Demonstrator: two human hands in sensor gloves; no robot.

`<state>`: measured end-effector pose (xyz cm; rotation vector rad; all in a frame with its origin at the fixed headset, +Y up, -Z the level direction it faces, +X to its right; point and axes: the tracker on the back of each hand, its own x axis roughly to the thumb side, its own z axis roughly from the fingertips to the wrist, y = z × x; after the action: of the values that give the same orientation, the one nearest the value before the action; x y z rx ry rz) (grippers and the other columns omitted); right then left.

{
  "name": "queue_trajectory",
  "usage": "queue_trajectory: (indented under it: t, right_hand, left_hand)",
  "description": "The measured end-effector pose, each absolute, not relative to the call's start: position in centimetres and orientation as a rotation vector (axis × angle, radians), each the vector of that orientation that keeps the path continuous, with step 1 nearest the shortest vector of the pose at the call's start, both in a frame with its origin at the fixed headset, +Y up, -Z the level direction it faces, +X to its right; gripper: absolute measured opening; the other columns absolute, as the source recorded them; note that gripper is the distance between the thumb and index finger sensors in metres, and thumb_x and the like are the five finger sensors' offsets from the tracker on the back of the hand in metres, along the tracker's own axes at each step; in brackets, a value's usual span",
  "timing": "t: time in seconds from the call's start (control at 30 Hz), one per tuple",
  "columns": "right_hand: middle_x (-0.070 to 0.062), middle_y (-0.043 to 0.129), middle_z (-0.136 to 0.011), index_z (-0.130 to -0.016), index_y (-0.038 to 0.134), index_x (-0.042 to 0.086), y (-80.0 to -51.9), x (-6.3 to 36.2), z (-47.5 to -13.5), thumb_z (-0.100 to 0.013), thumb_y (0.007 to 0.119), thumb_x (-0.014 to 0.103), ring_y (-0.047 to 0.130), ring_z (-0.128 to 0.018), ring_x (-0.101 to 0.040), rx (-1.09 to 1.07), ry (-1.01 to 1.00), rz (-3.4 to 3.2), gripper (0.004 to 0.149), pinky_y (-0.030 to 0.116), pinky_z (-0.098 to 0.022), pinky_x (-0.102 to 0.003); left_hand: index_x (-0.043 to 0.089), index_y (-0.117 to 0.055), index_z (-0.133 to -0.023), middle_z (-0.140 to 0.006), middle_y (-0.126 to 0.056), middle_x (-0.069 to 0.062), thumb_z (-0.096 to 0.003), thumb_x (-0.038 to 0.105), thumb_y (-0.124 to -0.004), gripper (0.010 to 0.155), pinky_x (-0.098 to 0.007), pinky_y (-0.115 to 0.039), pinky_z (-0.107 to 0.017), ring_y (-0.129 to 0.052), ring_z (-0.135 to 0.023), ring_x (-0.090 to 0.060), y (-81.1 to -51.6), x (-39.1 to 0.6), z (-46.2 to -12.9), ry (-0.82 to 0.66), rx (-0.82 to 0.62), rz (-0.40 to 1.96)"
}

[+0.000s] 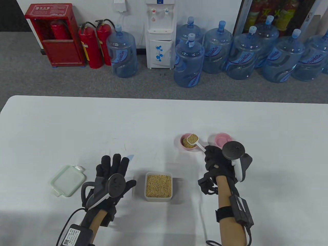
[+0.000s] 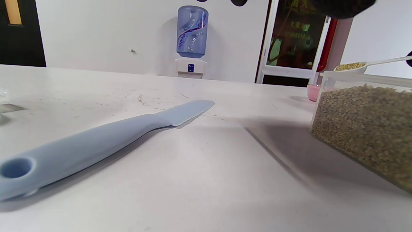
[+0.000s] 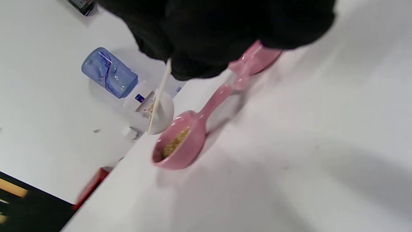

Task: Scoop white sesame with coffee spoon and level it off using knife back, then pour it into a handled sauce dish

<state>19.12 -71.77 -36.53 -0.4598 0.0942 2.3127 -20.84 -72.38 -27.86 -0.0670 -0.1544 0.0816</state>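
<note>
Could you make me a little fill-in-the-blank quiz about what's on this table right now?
1. The right hand holds a white coffee spoon full of ____.
2. The spoon hovers over a ____ handled sauce dish.
3. The blue knife lies flat on the ____, under the left hand.
4. The pale green lid lies to the ____ of the sesame container.

Missing words: sesame; pink; table; left

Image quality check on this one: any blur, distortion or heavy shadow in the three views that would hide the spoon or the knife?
Table view: sharp, evenly lit, spoon readable over the sauce dish. Left wrist view: knife clear on the table, only soft shadows; the sesame container is cropped at the right edge. Right wrist view: steeply tilted and motion-blurred, the right hand a dark mass at the top.
</note>
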Motion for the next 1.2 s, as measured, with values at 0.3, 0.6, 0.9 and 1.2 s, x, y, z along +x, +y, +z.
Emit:
queue_trajectory:
  t: [0.3,0.6,0.9,1.2]
  right_hand:
    - [-0.014,0.091,-0.075,-0.100,0.080,0.015,-70.5,16.5,-37.5,-0.060,0.073,0.027,0.092,-0.036,-0.010,-0.452,-0.027,2.655,0.042,0.084,-0.034,-0.036]
    - [-0.014,0.086,-0.083,-0.102,0.078,0.022,-69.8,13.5,-37.1,-0.060,0.072,0.027,0.089,-0.047,-0.014,-0.409,-0.206,3.027,0.042,0.081,-0.044,-0.040]
    - [-0.016,0.075,-0.095,-0.101,0.079,0.029,-69.5,12.4,-36.5,-0.060,0.074,0.026,0.084,-0.064,-0.019,-0.353,-0.312,3.120,0.042,0.075,-0.059,-0.045]
    - [-0.015,0.069,-0.100,-0.102,0.077,0.031,-69.8,11.8,-35.5,-0.059,0.073,0.024,0.081,-0.070,-0.019,-0.286,-0.529,3.241,0.043,0.072,-0.064,-0.046]
  left_hand:
    - [0.033,-0.032,-0.120,-0.127,-0.018,-0.004,-0.0494,0.067,-0.061,0.084,-0.061,-0.031,-0.083,-0.014,-0.113,-0.049,-72.3,-20.8,-27.9,-0.136,-0.057,0.054]
    - [0.032,-0.032,-0.121,-0.127,-0.019,-0.005,-0.0493,0.066,-0.062,0.085,-0.062,-0.032,-0.082,-0.015,-0.113,-0.050,-72.2,-20.8,-28.0,-0.124,-0.070,0.038]
    - [0.033,-0.032,-0.121,-0.127,-0.019,-0.004,-0.0492,0.067,-0.062,0.084,-0.062,-0.031,-0.082,-0.015,-0.113,-0.050,-72.2,-20.6,-28.0,-0.135,-0.077,0.036]
    - [0.033,-0.032,-0.120,-0.128,-0.019,-0.004,-0.0491,0.067,-0.062,0.084,-0.062,-0.031,-0.083,-0.015,-0.113,-0.050,-72.3,-20.5,-28.0,-0.140,-0.079,0.036]
